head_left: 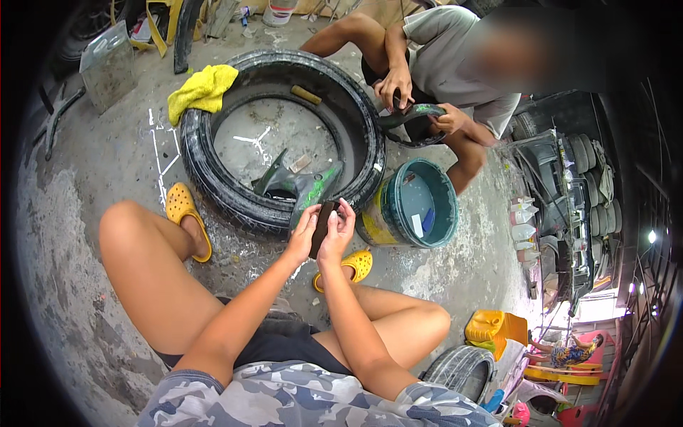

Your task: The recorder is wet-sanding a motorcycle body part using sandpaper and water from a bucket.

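Observation:
Both hands close around a dark brown rectangular block (pixel 324 222): my left hand (pixel 302 236) grips its left side and my right hand (pixel 334 236) its right side. Just beyond them, a dark molded part with green markings (pixel 313 186) rests inside and across the rim of a large tire (pixel 203 160) lying on the floor. A yellow cloth (pixel 192 96) drapes over the tire's upper left. Right of my hands stands a teal bucket (pixel 425 178) with water and small pieces inside.
Opposite me a co-worker (pixel 441 60) sits holding a dark curved part (pixel 416 112). A metal container (pixel 107 67) is at upper left. A yellow container (pixel 494 327) and another tire (pixel 455 370) lie at lower right, near a distant person (pixel 569 352).

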`<state>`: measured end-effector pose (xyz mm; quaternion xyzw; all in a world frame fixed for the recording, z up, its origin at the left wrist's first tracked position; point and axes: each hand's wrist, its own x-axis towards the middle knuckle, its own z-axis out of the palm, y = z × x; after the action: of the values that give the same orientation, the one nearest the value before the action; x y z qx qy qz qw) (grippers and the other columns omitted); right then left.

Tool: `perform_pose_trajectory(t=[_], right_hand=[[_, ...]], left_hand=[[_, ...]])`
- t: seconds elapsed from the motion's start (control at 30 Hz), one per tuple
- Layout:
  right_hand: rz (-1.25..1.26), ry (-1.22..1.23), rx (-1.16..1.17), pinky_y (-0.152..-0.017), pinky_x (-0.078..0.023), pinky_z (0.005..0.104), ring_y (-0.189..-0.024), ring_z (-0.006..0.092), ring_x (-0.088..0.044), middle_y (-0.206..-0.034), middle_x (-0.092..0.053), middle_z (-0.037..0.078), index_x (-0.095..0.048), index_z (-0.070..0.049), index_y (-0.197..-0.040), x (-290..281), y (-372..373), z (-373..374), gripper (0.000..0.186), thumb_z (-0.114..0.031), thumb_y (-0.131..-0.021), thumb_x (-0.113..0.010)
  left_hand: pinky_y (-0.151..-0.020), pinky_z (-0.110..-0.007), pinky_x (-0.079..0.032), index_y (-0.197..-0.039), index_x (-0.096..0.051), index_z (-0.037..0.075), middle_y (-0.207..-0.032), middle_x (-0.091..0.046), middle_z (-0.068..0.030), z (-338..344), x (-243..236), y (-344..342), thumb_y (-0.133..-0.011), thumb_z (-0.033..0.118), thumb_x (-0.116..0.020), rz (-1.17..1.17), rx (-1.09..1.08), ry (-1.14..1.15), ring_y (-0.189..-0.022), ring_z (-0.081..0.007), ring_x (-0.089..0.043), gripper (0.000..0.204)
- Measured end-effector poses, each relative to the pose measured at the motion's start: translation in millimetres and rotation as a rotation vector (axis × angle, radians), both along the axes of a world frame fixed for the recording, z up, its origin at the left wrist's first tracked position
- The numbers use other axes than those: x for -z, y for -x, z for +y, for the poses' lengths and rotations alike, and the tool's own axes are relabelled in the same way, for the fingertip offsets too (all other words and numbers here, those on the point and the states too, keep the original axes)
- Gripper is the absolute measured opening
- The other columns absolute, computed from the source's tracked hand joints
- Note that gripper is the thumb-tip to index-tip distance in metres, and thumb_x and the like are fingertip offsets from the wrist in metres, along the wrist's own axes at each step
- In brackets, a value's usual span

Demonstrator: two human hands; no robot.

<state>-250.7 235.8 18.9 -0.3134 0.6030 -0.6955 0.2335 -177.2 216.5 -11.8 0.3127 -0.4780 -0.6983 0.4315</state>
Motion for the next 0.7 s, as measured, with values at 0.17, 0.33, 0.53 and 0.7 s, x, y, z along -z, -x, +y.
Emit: perform_pose_trajectory(t=[0.17,0.33,0.53,0.7], right_hand=[[0.061,0.020,0.006,-0.084,-0.045,0.0276,-0.093,0.0128,-0.053,-0.112,-0.050,0.009,-0.045,-0.005,-0.130,-9,-3,-13,0.040,-0.010,-0.093,-0.058],[0.166,0.007,0.011,-0.085,-0.044,0.0276,-0.095,0.0126,-0.051,-0.111,-0.050,0.008,-0.046,-0.005,-0.127,4,2,-18,0.037,-0.008,-0.092,-0.058],[0.091,-0.089,0.001,-0.082,-0.045,0.0258,-0.087,0.0093,-0.055,-0.100,-0.061,0.002,-0.062,-0.002,-0.111,-3,-1,-11,0.018,-0.010,-0.095,-0.057],[-0.038,-0.138,-0.292,-0.086,-0.045,0.0249,-0.095,0.0103,-0.057,-0.103,-0.063,0.004,-0.056,-0.002,-0.127,-17,18,10,0.036,-0.014,-0.094,-0.061]], left_hand=[[-0.106,-0.028,-0.032,-0.134,-0.040,0.008,-0.130,-0.045,-0.0066,-2,-17,3,-0.106,0.032,-0.029,0.202,-0.024,-0.130,-0.124,-0.0146,-0.041,0.039],[-0.105,-0.029,-0.033,-0.131,-0.043,0.008,-0.129,-0.046,-0.0071,-2,-13,3,-0.106,0.035,-0.027,0.223,-0.018,-0.148,-0.123,-0.0145,-0.042,0.040],[-0.092,-0.027,-0.042,-0.119,-0.049,0.007,-0.111,-0.054,-0.0036,3,-8,0,-0.104,0.036,-0.040,0.237,-0.017,-0.257,-0.105,-0.0120,-0.051,0.034],[-0.078,-0.023,-0.042,-0.101,-0.055,0.007,-0.092,-0.055,0.0018,-3,-6,2,-0.096,0.020,-0.058,0.190,-0.010,-0.163,-0.088,-0.0058,-0.051,0.015]])
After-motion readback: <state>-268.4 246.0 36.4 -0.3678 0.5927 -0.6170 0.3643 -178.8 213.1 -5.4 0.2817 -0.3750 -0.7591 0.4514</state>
